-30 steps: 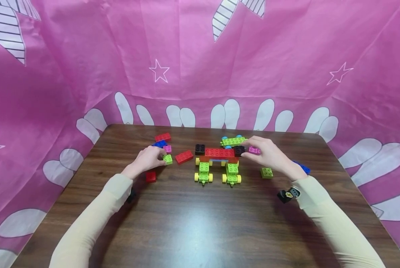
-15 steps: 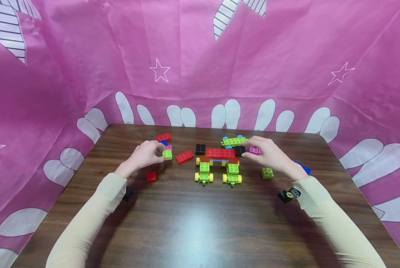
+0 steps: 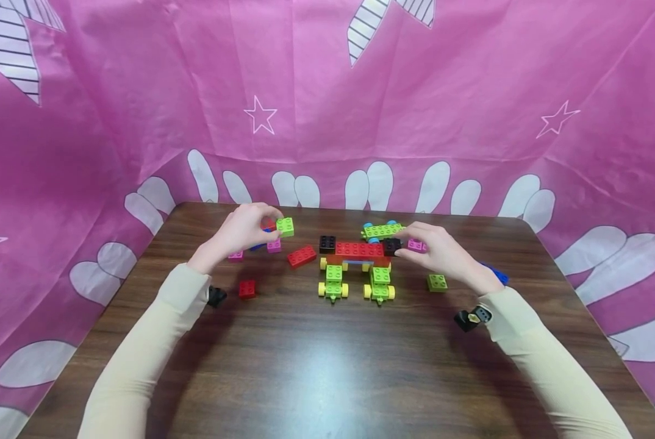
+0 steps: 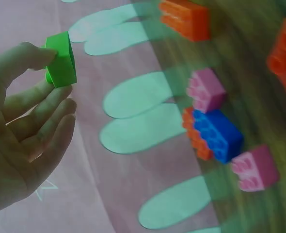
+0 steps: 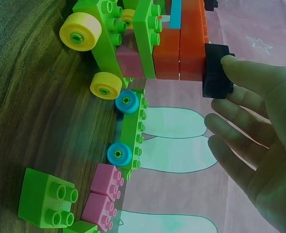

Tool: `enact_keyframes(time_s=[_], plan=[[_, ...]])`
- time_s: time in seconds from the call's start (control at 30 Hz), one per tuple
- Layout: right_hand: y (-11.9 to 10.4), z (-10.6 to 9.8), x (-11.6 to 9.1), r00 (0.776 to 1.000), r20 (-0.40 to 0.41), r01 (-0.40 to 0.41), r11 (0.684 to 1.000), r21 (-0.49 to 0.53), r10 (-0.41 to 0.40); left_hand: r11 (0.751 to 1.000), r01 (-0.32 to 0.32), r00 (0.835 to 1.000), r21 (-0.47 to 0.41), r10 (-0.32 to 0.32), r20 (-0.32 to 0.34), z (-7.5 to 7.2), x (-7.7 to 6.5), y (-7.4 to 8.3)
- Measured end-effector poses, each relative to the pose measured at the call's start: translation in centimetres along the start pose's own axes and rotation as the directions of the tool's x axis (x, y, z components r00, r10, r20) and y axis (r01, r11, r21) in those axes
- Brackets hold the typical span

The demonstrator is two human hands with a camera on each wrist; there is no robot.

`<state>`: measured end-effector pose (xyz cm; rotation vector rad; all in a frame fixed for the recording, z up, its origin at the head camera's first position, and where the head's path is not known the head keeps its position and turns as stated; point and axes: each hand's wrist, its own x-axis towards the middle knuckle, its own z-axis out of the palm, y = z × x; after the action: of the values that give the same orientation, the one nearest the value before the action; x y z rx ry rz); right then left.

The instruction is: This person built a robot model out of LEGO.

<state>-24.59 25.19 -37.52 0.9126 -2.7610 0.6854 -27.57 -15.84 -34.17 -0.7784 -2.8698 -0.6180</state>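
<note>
My left hand point(image 3: 244, 230) pinches a light green building brick point(image 4: 61, 60) between thumb and fingers, raised above the bricks at the back left. With thumb and fingertips my right hand point(image 3: 437, 249) pinches a black brick point(image 5: 217, 72) at the right end of a built toy. Red bricks point(image 3: 359, 250) form the toy's top, and a second black brick point(image 3: 327, 244) sits at its left end. Below are two green wheeled bases point(image 3: 380, 291) with yellow wheels point(image 5: 81, 32) and green bricks stacked on them.
Around my left hand lie a red brick point(image 3: 302, 256), a smaller red brick point(image 3: 247, 289), a blue brick point(image 4: 218, 136) and pink bricks point(image 4: 257, 169). A green base with blue wheels point(image 3: 382, 231) stands behind the toy. To the right are a green brick point(image 3: 437, 283) and a pink brick point(image 3: 416, 245).
My left hand has lifted the light green brick off the table area and moved it back and slightly right, uncovering a pink brick. The right hand stays on the black brick.
</note>
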Motion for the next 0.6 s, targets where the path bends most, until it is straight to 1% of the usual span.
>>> enact_keyframes(time_s=[0.17,0.3,0.6], plan=[[0.1,0.0,0.0,1.0,-0.006,0.015,1.0,0.0,-0.015,0.999,-0.042,0.999,-0.033,0.042,0.003,-0.6,0.8,1.5],[0.1,-0.1,0.0,1.0,-0.003,0.016,1.0,-0.002,-0.016,0.996,-0.072,0.997,-0.052,0.072,0.008,-0.8,1.4,2.5],[0.2,0.0,-0.1,1.0,-0.003,0.017,1.0,-0.001,-0.017,0.99,-0.132,0.991,-0.049,0.133,0.019,-0.4,3.0,5.3]])
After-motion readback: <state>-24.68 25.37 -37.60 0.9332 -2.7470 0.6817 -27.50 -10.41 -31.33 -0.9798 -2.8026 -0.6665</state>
